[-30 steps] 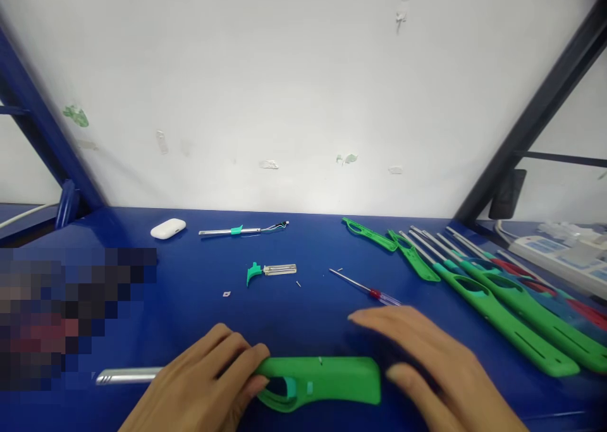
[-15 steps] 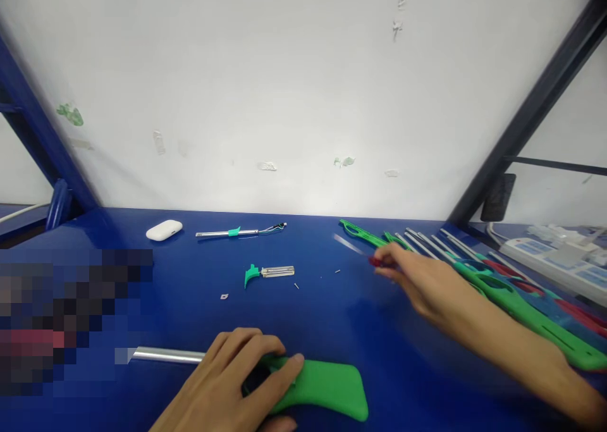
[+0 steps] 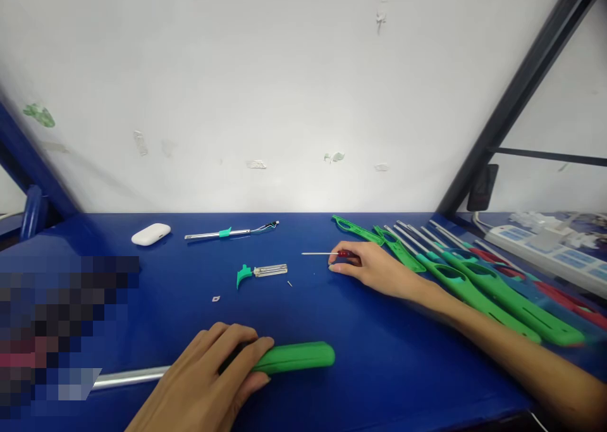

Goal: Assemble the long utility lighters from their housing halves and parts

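My left hand [image 3: 215,372] is wrapped round a lighter with a green handle [image 3: 303,357] and a long silver tube [image 3: 133,376], low in the view and turned on its narrow side. Farther right, my right hand [image 3: 363,264] has its fingers closed on a screwdriver [image 3: 342,253] with a red handle, its thin shaft pointing left. Between the hands and the wall lie a clear fuel tank [image 3: 271,271] with a teal trigger piece [image 3: 243,274], a small screw [image 3: 289,284] and a small metal plate [image 3: 216,299].
A silver tube with wires [image 3: 218,234] and a white case [image 3: 151,234] lie near the wall. On the right are green shell halves [image 3: 356,229], several green lighters [image 3: 515,299], red ones [image 3: 564,302] and a power strip [image 3: 545,252].
My right hand has moved left and lowered the screwdriver close to the table. My left hand has rolled the green lighter from its broad face onto its narrow side.
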`<move>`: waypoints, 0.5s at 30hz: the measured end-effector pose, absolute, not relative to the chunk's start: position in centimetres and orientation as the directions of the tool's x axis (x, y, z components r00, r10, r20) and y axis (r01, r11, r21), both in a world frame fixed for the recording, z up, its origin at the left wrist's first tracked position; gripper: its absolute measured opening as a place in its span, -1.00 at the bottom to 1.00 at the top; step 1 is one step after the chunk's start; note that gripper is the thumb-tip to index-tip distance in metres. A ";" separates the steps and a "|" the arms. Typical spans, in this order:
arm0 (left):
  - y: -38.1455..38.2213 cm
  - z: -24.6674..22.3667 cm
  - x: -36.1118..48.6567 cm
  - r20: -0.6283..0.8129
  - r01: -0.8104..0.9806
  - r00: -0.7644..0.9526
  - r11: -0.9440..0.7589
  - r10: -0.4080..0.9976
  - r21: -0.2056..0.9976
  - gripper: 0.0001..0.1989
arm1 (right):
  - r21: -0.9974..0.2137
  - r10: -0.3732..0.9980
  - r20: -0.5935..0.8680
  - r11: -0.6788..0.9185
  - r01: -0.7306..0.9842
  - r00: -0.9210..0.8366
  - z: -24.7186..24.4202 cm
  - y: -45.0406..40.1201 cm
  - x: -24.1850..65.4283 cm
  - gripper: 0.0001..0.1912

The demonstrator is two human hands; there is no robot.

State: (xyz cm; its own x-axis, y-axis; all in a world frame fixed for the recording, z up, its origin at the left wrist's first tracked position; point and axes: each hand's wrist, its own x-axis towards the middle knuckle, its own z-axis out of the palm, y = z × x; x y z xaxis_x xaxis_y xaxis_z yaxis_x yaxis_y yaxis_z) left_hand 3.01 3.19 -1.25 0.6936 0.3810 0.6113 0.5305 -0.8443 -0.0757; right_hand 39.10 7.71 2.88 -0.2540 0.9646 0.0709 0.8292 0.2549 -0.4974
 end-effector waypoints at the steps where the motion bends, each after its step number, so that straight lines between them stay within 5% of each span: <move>1: 3.3 -1.3 2.8 0.579 0.529 0.711 -0.846 0.401 -0.064 -0.66 | -0.501 0.968 0.068 0.244 0.830 -0.243 2.8 7.8 39.1 -0.67; 8: 3.3 -2.4 1.3 0.411 0.548 0.732 -0.828 0.543 0.117 -0.44 | -0.500 0.972 0.102 0.235 0.833 -0.213 2.8 7.6 38.5 -0.66; 15: 3.0 -1.6 2.1 0.493 0.570 0.623 -0.784 0.608 0.247 -0.44 | -0.501 0.963 0.123 0.269 0.822 -0.240 2.9 7.3 38.5 -0.69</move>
State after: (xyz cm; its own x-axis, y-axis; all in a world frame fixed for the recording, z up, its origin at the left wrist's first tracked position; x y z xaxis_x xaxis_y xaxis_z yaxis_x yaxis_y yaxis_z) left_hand 2.06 3.00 -1.58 0.6228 0.6078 0.4926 0.5697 -0.7839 0.2468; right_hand 38.48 7.32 2.94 -0.2400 0.9629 0.1231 0.8224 0.2690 -0.5012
